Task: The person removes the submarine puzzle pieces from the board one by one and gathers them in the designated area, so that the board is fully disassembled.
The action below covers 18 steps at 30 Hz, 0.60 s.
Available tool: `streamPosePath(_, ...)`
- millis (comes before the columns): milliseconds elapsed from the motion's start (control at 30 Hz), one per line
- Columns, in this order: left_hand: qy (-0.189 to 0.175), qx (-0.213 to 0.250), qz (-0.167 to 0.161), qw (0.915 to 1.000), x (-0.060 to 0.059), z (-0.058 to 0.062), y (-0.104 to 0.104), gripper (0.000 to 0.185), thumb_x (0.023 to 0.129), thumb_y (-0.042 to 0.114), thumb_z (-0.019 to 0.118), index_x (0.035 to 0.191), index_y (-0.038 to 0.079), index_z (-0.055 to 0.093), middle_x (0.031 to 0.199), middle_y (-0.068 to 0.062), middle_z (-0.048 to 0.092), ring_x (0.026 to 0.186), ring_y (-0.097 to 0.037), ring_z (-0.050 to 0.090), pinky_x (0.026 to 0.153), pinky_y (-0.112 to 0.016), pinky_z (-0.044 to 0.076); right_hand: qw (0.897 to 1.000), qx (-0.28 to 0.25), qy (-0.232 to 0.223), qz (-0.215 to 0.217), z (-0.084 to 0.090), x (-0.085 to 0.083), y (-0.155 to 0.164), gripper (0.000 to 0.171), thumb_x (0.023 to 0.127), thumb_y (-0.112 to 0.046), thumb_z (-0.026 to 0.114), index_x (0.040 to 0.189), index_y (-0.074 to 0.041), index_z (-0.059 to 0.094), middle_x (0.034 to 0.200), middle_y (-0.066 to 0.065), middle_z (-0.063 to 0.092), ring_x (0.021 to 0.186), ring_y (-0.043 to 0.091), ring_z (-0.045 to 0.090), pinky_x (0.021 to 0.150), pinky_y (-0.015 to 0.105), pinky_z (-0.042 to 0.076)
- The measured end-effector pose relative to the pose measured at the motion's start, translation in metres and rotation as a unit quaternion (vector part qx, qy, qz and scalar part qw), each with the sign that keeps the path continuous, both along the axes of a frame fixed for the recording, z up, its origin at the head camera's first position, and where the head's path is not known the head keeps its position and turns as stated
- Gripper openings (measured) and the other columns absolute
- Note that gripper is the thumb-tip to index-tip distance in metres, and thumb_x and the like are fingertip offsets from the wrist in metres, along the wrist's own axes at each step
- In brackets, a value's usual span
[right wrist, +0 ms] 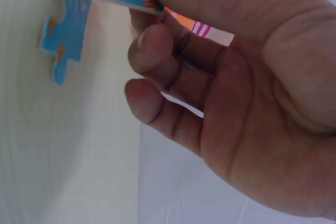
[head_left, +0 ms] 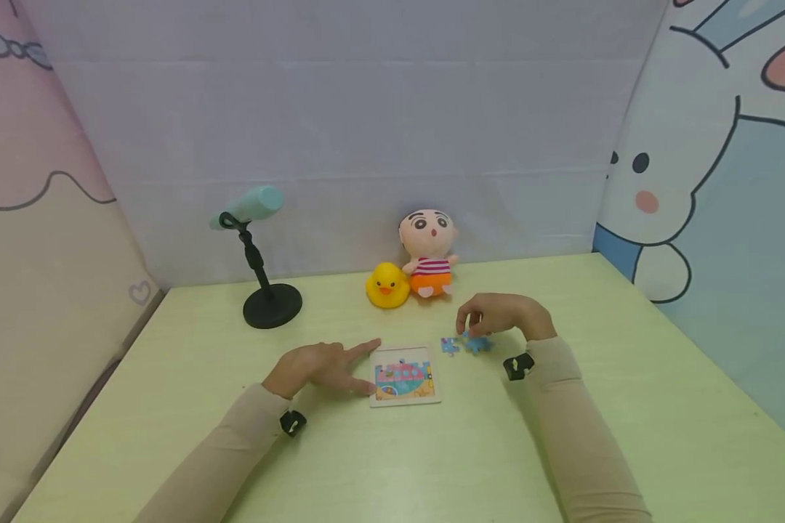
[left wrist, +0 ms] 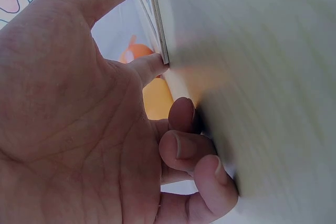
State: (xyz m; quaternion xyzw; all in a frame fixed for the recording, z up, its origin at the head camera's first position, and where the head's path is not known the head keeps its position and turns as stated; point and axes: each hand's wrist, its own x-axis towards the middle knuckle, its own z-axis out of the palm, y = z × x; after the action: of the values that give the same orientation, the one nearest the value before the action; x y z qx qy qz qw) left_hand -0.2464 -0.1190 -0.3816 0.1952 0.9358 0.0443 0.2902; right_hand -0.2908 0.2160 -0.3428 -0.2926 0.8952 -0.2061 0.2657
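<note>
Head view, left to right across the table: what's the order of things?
Black stand with teal tube → left hand → puzzle board → loose blue puzzle pieces → right hand. The duck and doll at the back overlap the board's span, so they are left out.

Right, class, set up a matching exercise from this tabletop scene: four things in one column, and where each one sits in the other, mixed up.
Things
1. rubber duck
2. puzzle board
3. loose puzzle pieces
4. black stand

Places
A. under the right hand
B. far left on the table
C. beside the plush doll
D. at the left hand fingertips

Pairs: 1-C, 2-D, 3-A, 4-B
</note>
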Motion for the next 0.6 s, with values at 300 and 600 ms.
streamPosePath(300,0.003,0.004,-0.006,1.0,-0.001,-0.003,-0.001,0.091,0.085,0.072,0.06,0.159,0.043,0.017,0.128,-0.016,0.056,0.104,-0.028,0.055,0.089,-0.053,0.046,0.998,0.008,-0.046,-0.041,0.0,0.002,0.025,0.017,0.096,0.0,0.06,0.108,-0.006,0.069,0.086,0.005,0.062,0.062,0.012,0.045,0.058,0.025,0.037)
streamPosePath(600,0.003,0.003,-0.007,1.0,0.0,-0.001,0.0,0.09,0.085,0.072,0.06,0.159,0.044,0.017,0.129,-0.017,0.055,0.102,-0.027,0.055,0.088,-0.052,0.047,0.996,-0.008,-0.073,-0.05,-0.002,0.001,0.046,0.016,0.096,0.001,0.059,0.11,0.0,0.066,0.083,0.004,0.062,0.058,0.008,0.041,0.054,0.023,0.033)
